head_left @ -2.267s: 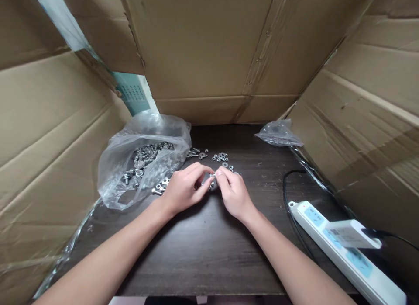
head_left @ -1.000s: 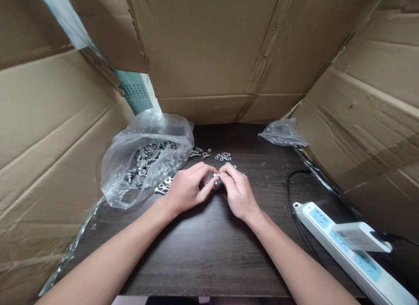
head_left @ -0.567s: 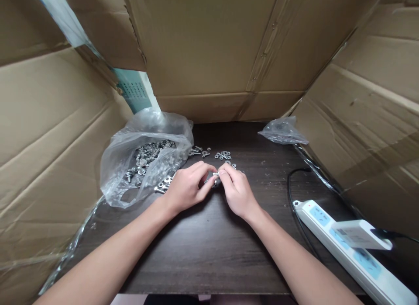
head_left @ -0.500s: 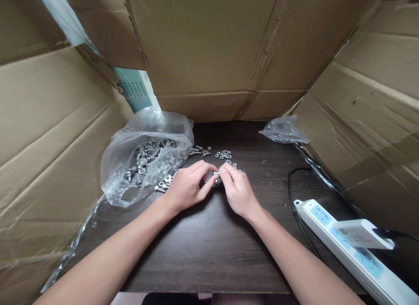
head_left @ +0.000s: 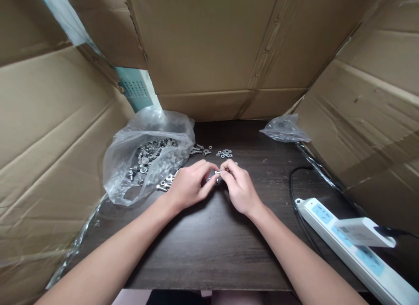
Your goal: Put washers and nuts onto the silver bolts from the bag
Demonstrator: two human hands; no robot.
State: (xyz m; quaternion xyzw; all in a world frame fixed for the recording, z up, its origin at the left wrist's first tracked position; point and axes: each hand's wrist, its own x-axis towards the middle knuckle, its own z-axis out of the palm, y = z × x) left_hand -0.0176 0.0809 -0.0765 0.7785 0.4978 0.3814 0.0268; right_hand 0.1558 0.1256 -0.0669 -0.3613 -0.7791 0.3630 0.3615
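Between my two hands is a small silver bolt. My left hand pinches its left end between thumb and forefinger. The fingertips of my right hand close on the bolt's other end; whether a nut or washer sits there is too small to tell. Below the fingertips, a few metal pieces lie on the dark table, partly hidden by my left hand. More bolts and washers are left of my left hand. Nuts and washers form a loose group beyond my hands.
An open clear plastic bag full of metal fasteners is at the left. A crumpled plastic bag lies at the back right. A white power strip with a plug and black cable is at the right. Cardboard walls surround the table.
The fingers of my right hand have shifted slightly around the bolt, with the forefinger more arched. My left hand keeps its pinch. The whole view has moved a little.
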